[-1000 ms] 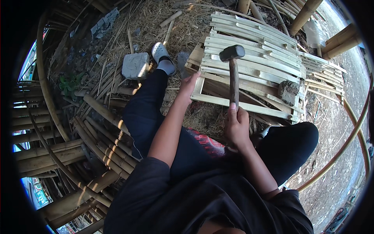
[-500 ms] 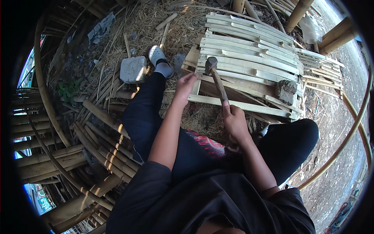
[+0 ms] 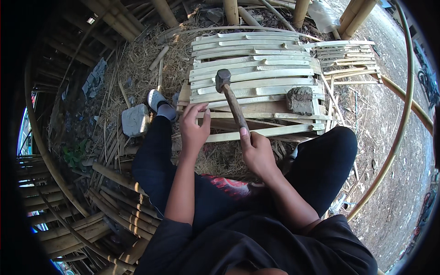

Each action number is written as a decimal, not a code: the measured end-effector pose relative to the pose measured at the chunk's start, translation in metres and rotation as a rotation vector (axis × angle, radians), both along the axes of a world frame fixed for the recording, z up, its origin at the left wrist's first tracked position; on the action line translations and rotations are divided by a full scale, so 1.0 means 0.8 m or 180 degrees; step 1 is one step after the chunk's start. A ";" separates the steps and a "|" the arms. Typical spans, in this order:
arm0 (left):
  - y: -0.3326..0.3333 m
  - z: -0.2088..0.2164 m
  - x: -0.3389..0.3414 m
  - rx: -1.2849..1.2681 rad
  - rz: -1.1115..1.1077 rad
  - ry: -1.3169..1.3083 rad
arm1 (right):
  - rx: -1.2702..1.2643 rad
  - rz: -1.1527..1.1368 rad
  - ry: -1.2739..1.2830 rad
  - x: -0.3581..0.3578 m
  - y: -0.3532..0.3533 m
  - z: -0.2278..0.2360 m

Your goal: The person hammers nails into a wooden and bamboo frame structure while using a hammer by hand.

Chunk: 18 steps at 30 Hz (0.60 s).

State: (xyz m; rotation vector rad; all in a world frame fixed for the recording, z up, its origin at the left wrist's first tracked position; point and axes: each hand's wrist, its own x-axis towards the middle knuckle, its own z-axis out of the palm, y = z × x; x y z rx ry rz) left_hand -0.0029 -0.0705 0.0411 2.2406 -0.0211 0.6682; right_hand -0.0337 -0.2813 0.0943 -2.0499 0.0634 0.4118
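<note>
The hammer (image 3: 236, 107) extends over the slatted panel (image 3: 284, 72). The right hand (image 3: 260, 153), at the panel's near edge, has fingers clamped on the handle, presumably for control. At the panel's left edge, the left hand (image 3: 194, 130) has fingers apart. A rough block (image 3: 300, 100) likely weights the panel's right end.

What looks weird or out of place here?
A rough, grey-brown block sits on the strips near their right end. It looks odd because it's dark and lumpy, while the strips are long, thin and pale.

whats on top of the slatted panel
A rough block sits on the panel toward its right end, hiding whatever is beneath it. Whether the hammer touches the panel can't be told.
</note>
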 end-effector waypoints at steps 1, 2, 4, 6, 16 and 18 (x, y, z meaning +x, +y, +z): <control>-0.019 -0.001 0.003 0.0143 -0.0239 0.0060 | 0.0053 -0.0034 0.0037 0.001 -0.006 0.007; -0.036 0.001 0.005 0.0307 -0.0463 0.0111 | 0.0093 -0.0076 0.0005 0.001 -0.011 0.012; -0.066 0.001 0.019 0.0796 -0.0911 0.0459 | 0.0361 -0.0158 -0.0079 0.000 -0.024 0.019; -0.098 0.008 0.040 0.0538 -0.1304 0.0614 | 0.0471 -0.0219 -0.0125 -0.001 -0.037 0.028; -0.264 -0.004 0.146 0.0491 -0.1383 0.0152 | 0.0993 -0.0627 -0.0287 0.002 -0.083 0.042; -0.270 -0.018 0.154 0.0222 -0.1157 0.0303 | 0.0958 -0.0642 -0.0134 0.001 -0.089 0.040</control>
